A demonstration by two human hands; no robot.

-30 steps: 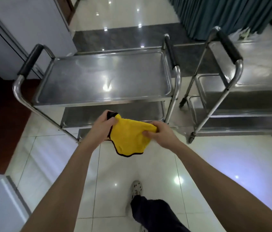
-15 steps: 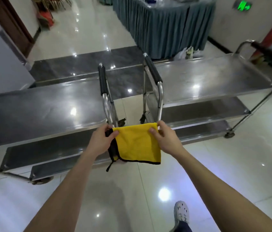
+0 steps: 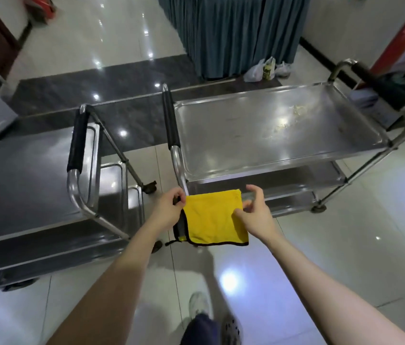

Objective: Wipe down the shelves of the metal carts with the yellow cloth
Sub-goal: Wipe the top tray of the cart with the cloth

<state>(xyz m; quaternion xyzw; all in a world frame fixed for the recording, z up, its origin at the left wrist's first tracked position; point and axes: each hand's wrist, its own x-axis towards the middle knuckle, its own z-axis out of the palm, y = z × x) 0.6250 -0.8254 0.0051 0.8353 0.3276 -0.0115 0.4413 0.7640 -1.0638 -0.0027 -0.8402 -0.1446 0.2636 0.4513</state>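
A folded yellow cloth (image 3: 212, 216) with black trim hangs in the air in front of me. My left hand (image 3: 169, 207) pinches its upper left corner. My right hand (image 3: 255, 211) is at the cloth's right edge with thumb and fingers spread; the thumb touches the cloth. Just beyond the cloth stands the right metal cart (image 3: 271, 130), its top shelf carrying pale crumbs (image 3: 298, 112) near the far right. The left metal cart (image 3: 22, 180) stands beside it, at my left, with lower shelves visible under both.
Black-padded push handles (image 3: 170, 120) of the two carts face each other with a narrow gap between. A table with a blue-green skirt (image 3: 231, 33) stands behind, plastic bags (image 3: 266, 69) at its foot. Clutter lies by the right cart's far handle. My feet stand on glossy floor tiles.
The view has swung right, bringing the right cart in front of me. The cloth hangs lower and flatter. My right hand has loosened its pinch on the top right corner and spread its fingers.
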